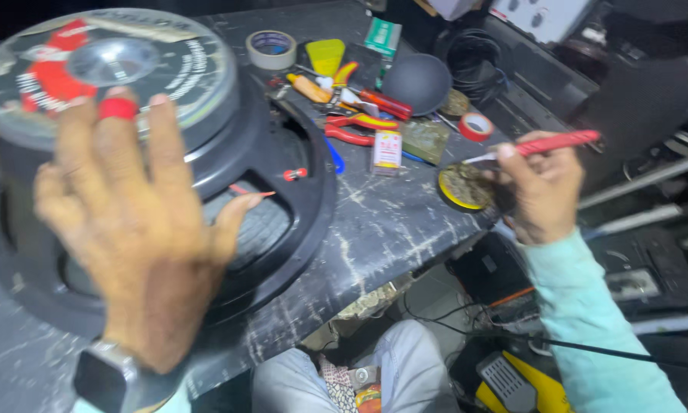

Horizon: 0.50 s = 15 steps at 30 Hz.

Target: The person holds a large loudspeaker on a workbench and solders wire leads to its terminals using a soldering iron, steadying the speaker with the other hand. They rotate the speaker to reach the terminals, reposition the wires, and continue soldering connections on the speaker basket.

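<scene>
At the bench's right edge, my right hand [544, 191] is closed around a red-handled tool [546, 144], its pale tip pointing left and down over a round tin [464, 186] with a yellow rim. The tip sits just above or on the tin; I cannot tell whether it touches.

My left hand [134, 222] lies open, fingers spread flat, on the side of a big speaker [229, 160] that rests magnet-up on the bench [374, 229]. It grips nothing, only presses against the black frame below the magnet. One finger wears a red band, and a watch [107, 378] sits on that wrist. The hand is blurred. A small red terminal [294, 174] shows on the speaker's frame, toward the tools.

Past the speaker, near the bench's back, lie a roll of tape [271, 49], a yellow scraper [326, 55], red-handled pliers [359, 126] and a small bottle [387, 151] standing upright. A dark dome [419, 80] sits behind them, and a small red tape roll [475, 126] lies just beyond the tin. Below the bench edge I see my knees [405, 367] and tangled wires on the floor.
</scene>
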Tool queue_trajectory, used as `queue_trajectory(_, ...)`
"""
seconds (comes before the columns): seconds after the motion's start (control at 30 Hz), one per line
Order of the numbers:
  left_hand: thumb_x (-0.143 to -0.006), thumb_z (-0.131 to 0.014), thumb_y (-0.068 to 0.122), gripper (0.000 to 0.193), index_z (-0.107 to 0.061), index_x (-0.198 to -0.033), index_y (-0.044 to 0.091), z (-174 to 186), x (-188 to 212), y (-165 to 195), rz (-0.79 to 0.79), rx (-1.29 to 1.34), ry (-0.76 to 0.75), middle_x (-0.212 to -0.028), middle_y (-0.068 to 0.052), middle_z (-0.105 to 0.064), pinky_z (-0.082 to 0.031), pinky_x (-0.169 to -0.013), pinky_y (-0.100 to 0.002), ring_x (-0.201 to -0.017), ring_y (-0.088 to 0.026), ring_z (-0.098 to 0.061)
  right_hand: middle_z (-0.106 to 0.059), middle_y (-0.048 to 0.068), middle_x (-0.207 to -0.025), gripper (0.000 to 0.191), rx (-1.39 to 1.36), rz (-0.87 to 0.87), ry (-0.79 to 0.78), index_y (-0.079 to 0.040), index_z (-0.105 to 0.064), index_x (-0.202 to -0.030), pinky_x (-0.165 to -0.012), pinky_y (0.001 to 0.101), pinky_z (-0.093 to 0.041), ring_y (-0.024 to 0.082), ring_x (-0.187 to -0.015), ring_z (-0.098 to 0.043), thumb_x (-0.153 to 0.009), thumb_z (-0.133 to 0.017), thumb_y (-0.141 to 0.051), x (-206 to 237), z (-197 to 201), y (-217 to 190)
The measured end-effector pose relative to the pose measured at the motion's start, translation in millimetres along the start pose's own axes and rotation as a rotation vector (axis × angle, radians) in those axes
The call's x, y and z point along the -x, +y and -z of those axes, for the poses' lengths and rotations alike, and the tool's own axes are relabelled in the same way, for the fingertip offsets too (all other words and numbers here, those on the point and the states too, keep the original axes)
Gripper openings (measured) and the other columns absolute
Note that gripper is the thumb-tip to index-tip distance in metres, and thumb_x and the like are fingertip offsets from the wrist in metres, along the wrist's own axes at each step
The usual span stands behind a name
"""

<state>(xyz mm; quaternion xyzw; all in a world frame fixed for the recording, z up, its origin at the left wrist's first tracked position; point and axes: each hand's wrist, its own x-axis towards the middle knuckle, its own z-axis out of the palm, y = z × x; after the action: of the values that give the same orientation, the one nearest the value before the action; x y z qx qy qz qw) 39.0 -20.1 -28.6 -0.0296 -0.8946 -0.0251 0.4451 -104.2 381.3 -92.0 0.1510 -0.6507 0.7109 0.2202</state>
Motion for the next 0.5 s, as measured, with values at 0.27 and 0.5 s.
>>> queue_trajectory(0.27, -0.071, -0.087, 0.044, 0.093, -0.050, -0.147, 0.005, -12.7, 8.5, -17.5, 0.087, 0.043, 0.077, -0.140, -0.018, -0.050, -0.034, -0.101, -0.072, -0.142, -0.037, -0.036, -0.065, 0.017, -0.088, 0.017, -0.208, -0.139, -0.250, 0.004, -0.063, -0.114, -0.069, 0.0350, -0.051, 0.023, -0.077, -0.065, -0.100, -0.072, 0.001, 46.7, -54.9, -79.9)
queue_trajectory(0.5, -0.106, -0.068, 0.021, 0.047, -0.052, -0.149, 0.011, -25.8, 14.5, -17.1, 0.208, -0.076, 0.237, -0.147, -0.011, -0.047, -0.035, -0.109, -0.073, -0.150, -0.031, -0.037, -0.074, 0.018, -0.102, 0.023, 0.420, 0.253, -0.492, 0.007, -0.066, -0.115, -0.085, 0.0335, -0.061, 0.024, -0.089, -0.075, -0.096, -0.073, -0.002, 107.1, -143.5, -111.5)
